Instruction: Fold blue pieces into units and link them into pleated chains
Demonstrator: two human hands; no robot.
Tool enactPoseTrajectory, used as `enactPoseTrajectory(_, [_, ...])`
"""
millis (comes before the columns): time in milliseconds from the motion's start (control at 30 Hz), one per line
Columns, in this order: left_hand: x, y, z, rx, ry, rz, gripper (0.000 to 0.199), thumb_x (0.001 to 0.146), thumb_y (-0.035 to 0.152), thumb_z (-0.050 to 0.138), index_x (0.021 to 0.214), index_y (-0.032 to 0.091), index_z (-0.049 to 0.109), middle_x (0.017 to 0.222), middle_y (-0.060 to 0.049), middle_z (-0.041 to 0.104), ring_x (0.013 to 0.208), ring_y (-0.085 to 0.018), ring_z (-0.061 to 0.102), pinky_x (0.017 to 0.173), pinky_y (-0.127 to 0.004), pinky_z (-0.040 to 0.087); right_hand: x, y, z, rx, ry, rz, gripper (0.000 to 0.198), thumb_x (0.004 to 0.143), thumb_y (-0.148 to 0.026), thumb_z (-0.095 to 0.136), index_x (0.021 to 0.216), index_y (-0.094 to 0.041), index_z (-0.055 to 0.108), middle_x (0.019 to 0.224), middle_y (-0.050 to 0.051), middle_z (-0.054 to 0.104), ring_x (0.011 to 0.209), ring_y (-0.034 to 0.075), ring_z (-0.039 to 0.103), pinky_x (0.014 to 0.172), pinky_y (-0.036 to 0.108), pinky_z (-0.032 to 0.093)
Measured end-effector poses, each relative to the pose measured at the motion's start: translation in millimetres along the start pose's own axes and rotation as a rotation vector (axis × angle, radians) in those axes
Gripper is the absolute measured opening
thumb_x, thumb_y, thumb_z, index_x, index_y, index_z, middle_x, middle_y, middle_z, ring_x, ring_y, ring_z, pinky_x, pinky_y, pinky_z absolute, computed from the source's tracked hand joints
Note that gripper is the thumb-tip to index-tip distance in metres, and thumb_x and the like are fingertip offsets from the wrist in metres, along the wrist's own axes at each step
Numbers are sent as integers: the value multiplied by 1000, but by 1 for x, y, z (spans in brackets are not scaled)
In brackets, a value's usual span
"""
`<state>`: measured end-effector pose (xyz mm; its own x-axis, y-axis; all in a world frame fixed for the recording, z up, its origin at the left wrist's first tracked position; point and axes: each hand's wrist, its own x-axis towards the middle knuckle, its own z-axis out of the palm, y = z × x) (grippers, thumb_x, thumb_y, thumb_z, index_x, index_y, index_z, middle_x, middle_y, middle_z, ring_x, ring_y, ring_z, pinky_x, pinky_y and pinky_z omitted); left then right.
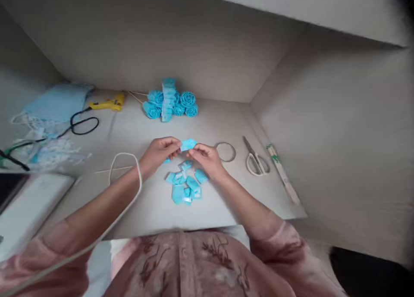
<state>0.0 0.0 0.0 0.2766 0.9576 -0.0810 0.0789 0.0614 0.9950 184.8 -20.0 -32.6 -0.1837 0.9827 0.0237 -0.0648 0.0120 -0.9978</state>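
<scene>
Between my two hands a small light-blue fabric piece (188,145) is stretched above the table. My left hand (162,152) pinches its left end with thumb and fingers. Its right end is pinched by my right hand (207,157). Just below, several cut blue pieces (177,193) lie in a loose pile, some folded and some showing white. A thin wooden stick (118,169) lies left of the pile, partly crossed by a white cord (113,163) that loops over my left forearm.
Blue rolled flowers (187,98) with sticks lie at the back. Left are a yellow glue gun (108,103) with black cable, blue face masks (58,103) and white-blue scraps (58,152). Right are a wire ring (225,152), scissors (255,159) and a pack of sticks (283,174).
</scene>
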Motion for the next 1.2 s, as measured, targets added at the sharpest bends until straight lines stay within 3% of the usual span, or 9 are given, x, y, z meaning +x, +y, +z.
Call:
enactPoseTrajectory(233, [4,-9,-12,126,-9,-13,30,73,45,63,68,16,63,58,2,57,51,-8,46,48,-20,35,5,-12,-6,-37,52,-23,28,80,-44,68,95,-22,75,86,3,72,81,15,63,81,30,48])
enactPoseTrajectory(467, [2,-11,-18,177,-25,46,30,73,46,63,69,16,66,61,0,61,54,-10,50,52,-20,41,10,-8,-6,-145,73,-27,26,75,-40,73,91,-19,73,77,1,68,68,12,57,66,26,43])
enactPoseTrajectory(633, [11,-13,-39,165,180,130,32,77,42,57,82,14,71,65,-2,62,56,-10,50,54,-20,42,25,-18,-4,-137,104,-2,22,74,-35,72,88,-18,72,77,1,68,70,11,57,69,26,43])
enactPoseTrajectory(767, [21,-26,-58,194,351,168,28,76,35,53,84,14,71,66,-1,61,56,-10,49,54,-20,40,54,-4,1,-197,78,4,20,76,-31,67,90,-17,72,77,1,68,69,12,58,68,25,44])
enactPoseTrajectory(933, [24,-38,-61,394,340,178,33,78,36,49,87,15,73,71,-2,66,66,-13,57,63,-23,44,77,17,11,-583,96,-33,17,83,-28,59,90,-20,72,78,0,71,71,14,62,68,25,45])
enactPoseTrajectory(1100, [21,-37,-55,536,315,179,35,79,37,48,87,15,75,78,-4,72,74,-17,63,68,-24,44,69,4,9,-960,82,-177,21,88,-25,54,97,-22,72,98,3,74,87,18,64,79,28,45])
enactPoseTrajectory(1200, [22,-40,-55,573,303,174,34,80,37,48,87,16,75,81,-4,74,74,-17,64,68,-25,44,62,-5,2,-1059,75,-197,23,88,-22,53,99,-22,72,102,4,73,89,18,64,79,28,44])
